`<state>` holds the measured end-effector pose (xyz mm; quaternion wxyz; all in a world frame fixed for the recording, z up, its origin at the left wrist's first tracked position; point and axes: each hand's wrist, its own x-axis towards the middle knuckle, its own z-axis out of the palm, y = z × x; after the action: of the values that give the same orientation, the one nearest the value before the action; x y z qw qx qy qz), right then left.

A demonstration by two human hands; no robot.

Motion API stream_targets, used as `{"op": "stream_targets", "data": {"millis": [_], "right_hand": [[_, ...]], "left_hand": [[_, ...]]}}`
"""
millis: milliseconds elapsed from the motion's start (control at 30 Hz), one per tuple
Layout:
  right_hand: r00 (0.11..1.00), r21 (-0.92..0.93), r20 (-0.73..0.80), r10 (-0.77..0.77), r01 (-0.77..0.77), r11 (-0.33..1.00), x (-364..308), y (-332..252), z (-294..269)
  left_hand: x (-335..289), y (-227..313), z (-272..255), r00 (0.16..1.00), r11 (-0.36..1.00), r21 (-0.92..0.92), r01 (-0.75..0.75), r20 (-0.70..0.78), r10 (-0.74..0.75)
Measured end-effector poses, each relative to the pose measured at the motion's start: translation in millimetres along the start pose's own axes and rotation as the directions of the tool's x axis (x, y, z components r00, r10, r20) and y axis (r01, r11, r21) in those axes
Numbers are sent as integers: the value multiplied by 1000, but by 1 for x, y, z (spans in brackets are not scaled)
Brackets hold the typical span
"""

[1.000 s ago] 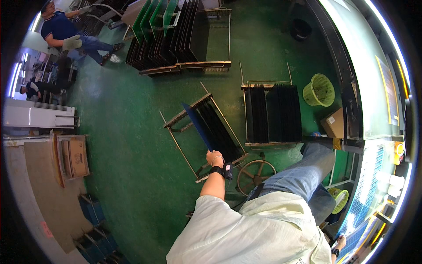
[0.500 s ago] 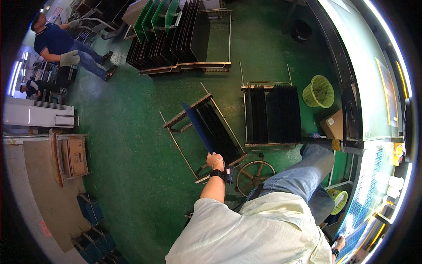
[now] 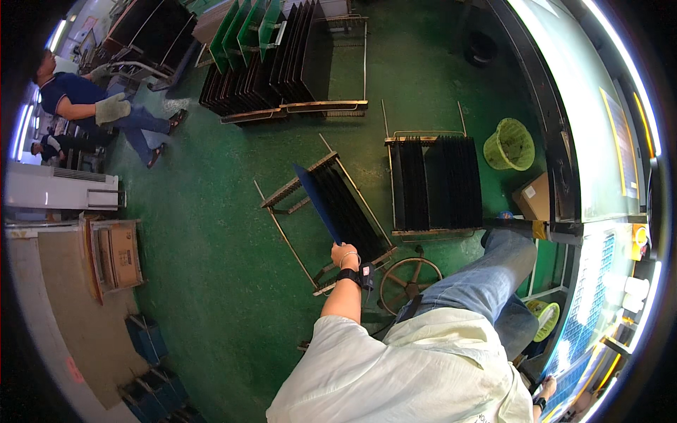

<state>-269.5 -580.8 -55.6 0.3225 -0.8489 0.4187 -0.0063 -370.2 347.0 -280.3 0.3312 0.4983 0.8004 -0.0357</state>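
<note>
My left hand [image 3: 344, 255] reaches out low, fingers closed on the near end of a thin blue panel [image 3: 318, 204]. That panel stands on edge in a tilted metal rack [image 3: 357, 192], beside several dark panels slotted in the same rack. At the lower right, my right hand [image 3: 548, 386] is closed at the edge of a blue grid-patterned panel [image 3: 587, 310] on the brightly lit bench. Its fingertips are small and partly hidden there.
A second rack [image 3: 437, 134] of dark panels stands to the right, near a green basket [image 3: 509, 144] and cardboard box [image 3: 532, 197]. A spoked wheel [image 3: 410, 285] is by my leg. Larger racks [image 3: 282, 106] stand farther off. A gloved person [image 3: 84, 95] handles a cart [image 3: 151, 39].
The person at far left has taken a step, and the loaded cart shows more fully at the top left. My hands have hardly moved, and the blue panel stays in the rack.
</note>
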Motion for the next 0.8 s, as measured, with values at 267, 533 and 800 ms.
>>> {"op": "stream_targets", "data": {"millis": [267,533,800], "right_hand": [[1000,-24,-27,-6,6,1000,-16,-24,7],[999,-34,-31,8,-9,999,-29,-34,9],[1000,7,-7,23,-23,1000,24,-6,27]], "left_hand": [[1,-15,7,997,998,-49,-49,-59,46],[15,-10,3,998,998,-36,-51,-27,50],[38,-7,10,901,978,175,115,396,-177]]}}
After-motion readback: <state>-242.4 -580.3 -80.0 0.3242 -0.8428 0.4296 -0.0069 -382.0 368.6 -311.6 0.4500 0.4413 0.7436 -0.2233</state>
